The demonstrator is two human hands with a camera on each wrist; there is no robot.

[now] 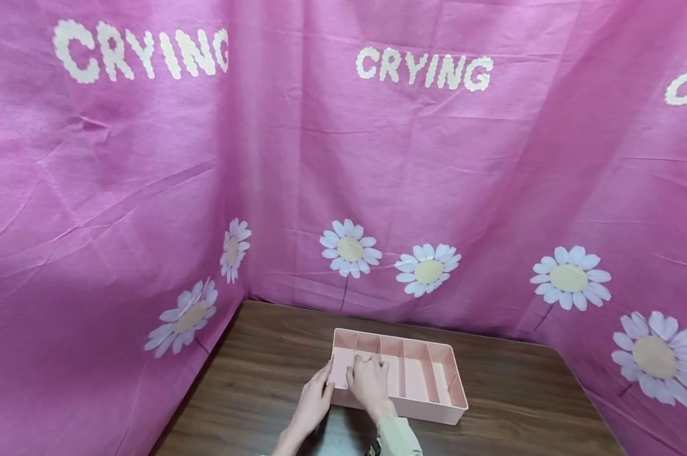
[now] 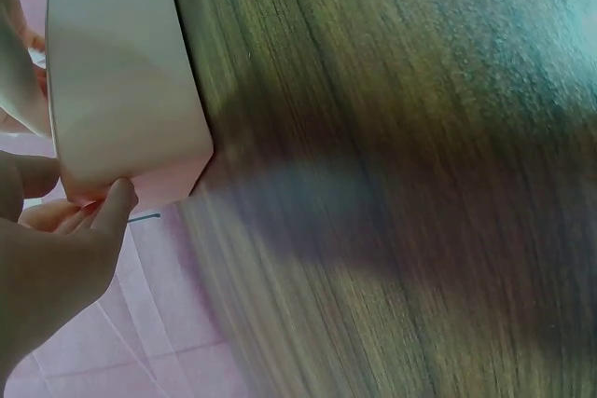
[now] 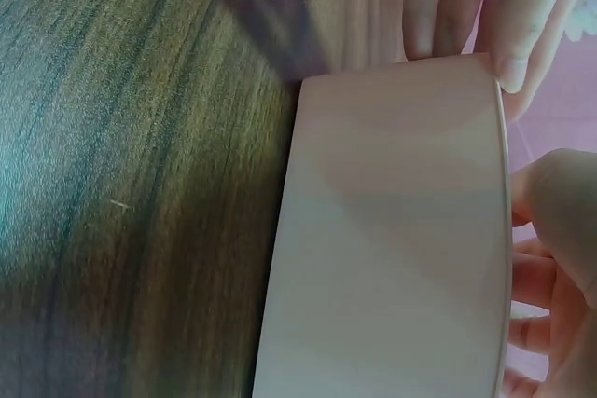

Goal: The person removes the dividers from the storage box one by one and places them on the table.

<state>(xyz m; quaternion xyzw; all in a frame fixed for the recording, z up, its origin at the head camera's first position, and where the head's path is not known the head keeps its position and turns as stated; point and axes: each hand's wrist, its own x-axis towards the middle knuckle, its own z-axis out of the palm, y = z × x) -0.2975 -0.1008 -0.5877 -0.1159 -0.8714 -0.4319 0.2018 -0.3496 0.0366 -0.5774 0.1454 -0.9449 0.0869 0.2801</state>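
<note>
A pale pink box [image 1: 426, 410] with upright dividers making several compartments lies on the wooden table, its long front wall [image 3: 401, 230] facing me. At its left end, my left hand [image 1: 314, 400] holds the front corner. The left wrist view shows its thumb by the rim and other fingers against the short end wall [image 2: 168, 188]. My right hand [image 1: 369, 383] reaches over the front rim into the left part of the box, fingers bent down near the dividers. In the right wrist view the front wall partly hides those fingers [image 3: 534, 277]; I cannot tell whether they pinch a divider.
The brown wood-grain table [image 1: 514, 392] extends around the box. Pink cloth [image 1: 412, 171] printed with daisies and lettering hangs behind the table and along its left side. Shadows fall on the tabletop in front of the box.
</note>
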